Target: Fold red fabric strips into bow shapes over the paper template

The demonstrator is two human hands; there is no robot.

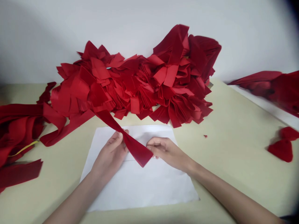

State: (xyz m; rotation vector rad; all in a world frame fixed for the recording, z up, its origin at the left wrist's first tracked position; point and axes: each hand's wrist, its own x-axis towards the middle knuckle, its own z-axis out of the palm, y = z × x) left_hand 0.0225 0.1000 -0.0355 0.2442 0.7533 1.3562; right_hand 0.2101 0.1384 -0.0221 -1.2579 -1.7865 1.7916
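Note:
A red velvet ribbon strip [137, 149] slants over a white sheet of paper [140, 186]. My left hand [115, 146] grips it near its middle, the thumb on top and the fingers behind. At the strip's lower right corner, my right hand [161, 147] pinches the edge between thumb and fingertips. The strip's upper left end reaches the big heap of red ribbon pieces [130, 84] behind the paper. A thin dark line crosses the sheet beneath my hands.
More red ribbon [21, 124] lies at the left, with a narrow yellow strip [24, 148] among it. Two small red folded pieces [281, 151] sit at the right, below red fabric on a white surface [263, 99]. A pale wall [128, 25] rises behind the table [224, 149].

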